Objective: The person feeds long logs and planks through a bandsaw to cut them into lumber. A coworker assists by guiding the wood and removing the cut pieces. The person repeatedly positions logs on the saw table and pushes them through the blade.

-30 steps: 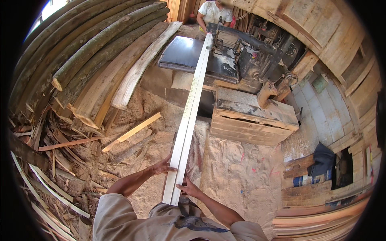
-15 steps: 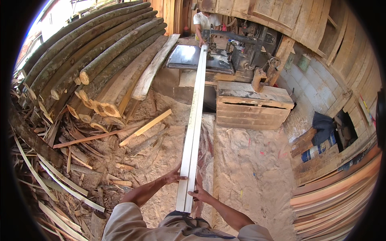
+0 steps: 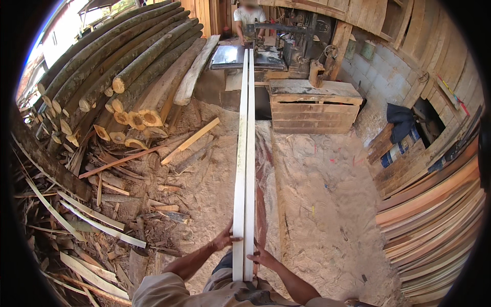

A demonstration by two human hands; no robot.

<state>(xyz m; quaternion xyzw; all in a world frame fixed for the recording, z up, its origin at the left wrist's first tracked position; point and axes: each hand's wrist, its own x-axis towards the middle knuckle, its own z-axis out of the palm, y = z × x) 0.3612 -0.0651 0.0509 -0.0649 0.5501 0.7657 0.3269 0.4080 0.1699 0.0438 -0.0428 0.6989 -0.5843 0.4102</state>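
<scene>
Pale wooden strips run up the frame's middle; at lower centre, the left hand grasps their left edge (the right hand grips the right).

Smooth, matt wooden strips

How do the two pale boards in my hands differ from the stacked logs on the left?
The pale boards have straight, squared edges, while the stacked logs are mostly rounded. The boards show light, smooth-looking faces; the logs have darker, rougher sides. The boards sit side by side between the left hand and right hand; the logs lie piled up, untouched by either. Both are long pieces of wood.
</scene>
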